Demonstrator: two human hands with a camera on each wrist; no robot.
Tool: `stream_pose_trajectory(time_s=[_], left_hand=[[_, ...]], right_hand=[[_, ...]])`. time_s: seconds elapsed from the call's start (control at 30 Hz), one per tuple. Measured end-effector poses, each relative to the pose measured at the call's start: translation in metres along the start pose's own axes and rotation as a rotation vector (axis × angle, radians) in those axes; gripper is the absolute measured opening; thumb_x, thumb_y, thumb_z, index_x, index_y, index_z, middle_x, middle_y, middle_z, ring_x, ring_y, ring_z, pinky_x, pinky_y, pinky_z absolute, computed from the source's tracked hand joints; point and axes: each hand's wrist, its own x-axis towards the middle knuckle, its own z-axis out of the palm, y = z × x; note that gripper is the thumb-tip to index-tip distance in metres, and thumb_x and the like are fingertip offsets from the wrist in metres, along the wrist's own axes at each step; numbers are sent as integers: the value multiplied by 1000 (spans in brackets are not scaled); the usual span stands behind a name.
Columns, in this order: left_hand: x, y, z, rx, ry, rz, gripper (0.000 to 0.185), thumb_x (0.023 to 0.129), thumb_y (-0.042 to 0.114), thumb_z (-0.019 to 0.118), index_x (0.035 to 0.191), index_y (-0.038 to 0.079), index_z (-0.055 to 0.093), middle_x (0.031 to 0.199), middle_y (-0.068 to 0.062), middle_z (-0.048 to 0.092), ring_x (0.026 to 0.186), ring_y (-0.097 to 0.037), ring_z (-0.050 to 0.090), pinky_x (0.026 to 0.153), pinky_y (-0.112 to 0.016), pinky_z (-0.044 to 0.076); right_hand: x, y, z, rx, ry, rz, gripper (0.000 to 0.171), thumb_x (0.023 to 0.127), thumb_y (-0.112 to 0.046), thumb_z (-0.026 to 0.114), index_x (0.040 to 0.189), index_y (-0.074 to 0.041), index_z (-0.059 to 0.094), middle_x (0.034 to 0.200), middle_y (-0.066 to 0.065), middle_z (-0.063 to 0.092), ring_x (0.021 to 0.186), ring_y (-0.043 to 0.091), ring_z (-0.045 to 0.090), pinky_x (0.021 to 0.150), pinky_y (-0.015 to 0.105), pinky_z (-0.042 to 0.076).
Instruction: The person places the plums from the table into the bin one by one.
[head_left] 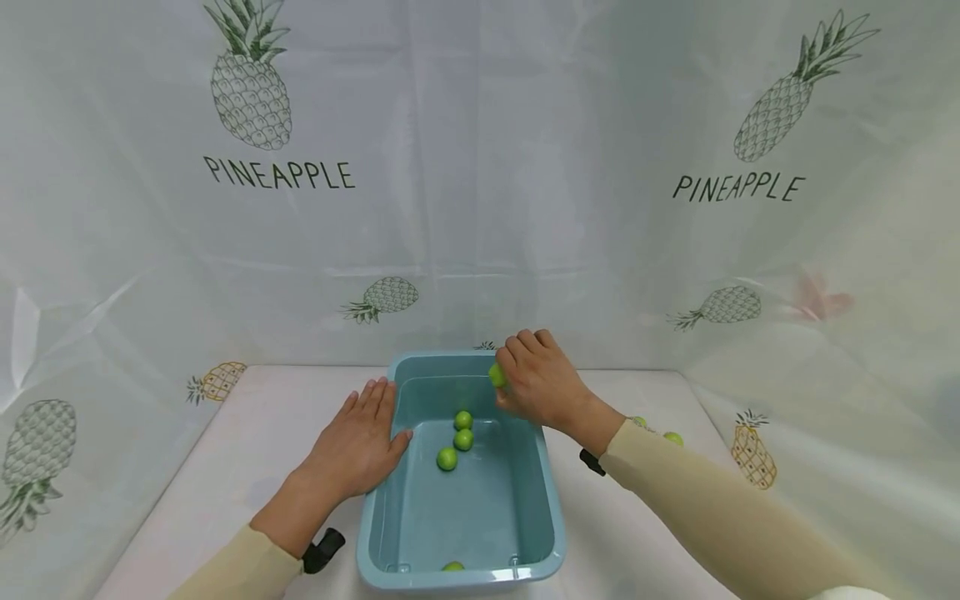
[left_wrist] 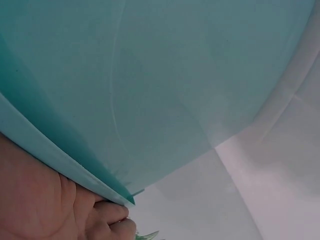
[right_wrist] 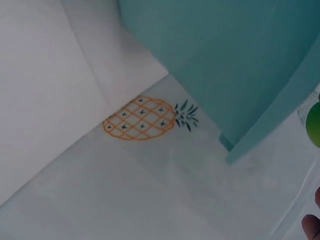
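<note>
A blue plastic basin (head_left: 465, 508) stands on the table in the head view. Inside lie several small green limes (head_left: 447, 458), one of them by the near wall. My left hand (head_left: 363, 442) rests on the basin's left rim with straight fingers. Over the far right corner, my right hand (head_left: 542, 382) holds another lime (head_left: 497, 375), raised above the rim. That held lime (right_wrist: 314, 125) also shows at the right edge of the right wrist view. In the left wrist view the left hand (left_wrist: 55, 205) lies along the outer edge of the rim.
Two more green limes (head_left: 672, 437) sit on the table to the right, partly behind the right forearm. The white table (head_left: 300, 400) meets a pale hanging sheet (head_left: 480, 208) printed with pineapples, close behind the basin. Black straps (head_left: 324, 550) hang at both wrists.
</note>
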Motion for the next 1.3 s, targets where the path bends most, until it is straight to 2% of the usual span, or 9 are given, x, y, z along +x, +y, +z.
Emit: stream_pose_trajectory(time_s=[0.23, 0.37, 0.57, 0.83, 1.17, 1.3], left_hand=[[0, -1, 0, -11, -4, 4, 76, 107, 37, 55, 158, -15, 32, 165, -34, 34, 156, -49, 30, 126, -63, 28], [0, 0, 0, -10, -6, 6, 76, 107, 37, 55, 158, -15, 31, 165, -33, 33, 156, -48, 30, 126, -62, 28], [1, 0, 1, -10, -15, 7, 77, 107, 37, 55, 158, -15, 31, 165, -33, 33, 156, -48, 30, 126, -63, 28], [1, 0, -1, -4, -15, 0, 76, 108, 36, 55, 159, -15, 31, 165, -33, 33, 156, -49, 31, 125, -63, 29], [2, -1, 0, -13, -25, -3, 77, 108, 36, 55, 159, -14, 29, 166, -33, 32, 156, -48, 31, 126, -63, 29], [1, -2, 1, -5, -15, 1, 78, 108, 37, 55, 159, -15, 29, 166, -33, 33, 156, -48, 31, 126, -63, 29]], right_hand=[[6, -7, 9, 73, -88, -135, 31, 91, -40, 64, 94, -12, 52, 89, 3, 50, 85, 22, 44, 80, 36, 41], [8, -9, 13, 66, -123, -159, 33, 91, -42, 65, 94, -12, 52, 90, 4, 51, 87, 23, 44, 80, 36, 41], [8, -15, 20, 29, -177, -162, 36, 91, -45, 65, 94, -12, 53, 88, 3, 51, 85, 22, 42, 79, 36, 39], [8, -20, 24, -21, -154, -158, 35, 89, -45, 66, 90, -14, 50, 83, 2, 45, 78, 20, 27, 73, 34, 32], [7, -22, 25, -54, -170, -132, 32, 88, -42, 66, 88, -15, 50, 81, 1, 46, 76, 19, 32, 72, 33, 31], [6, -23, 25, -40, -177, -87, 30, 89, -39, 66, 86, -14, 49, 81, 2, 47, 76, 20, 34, 72, 34, 29]])
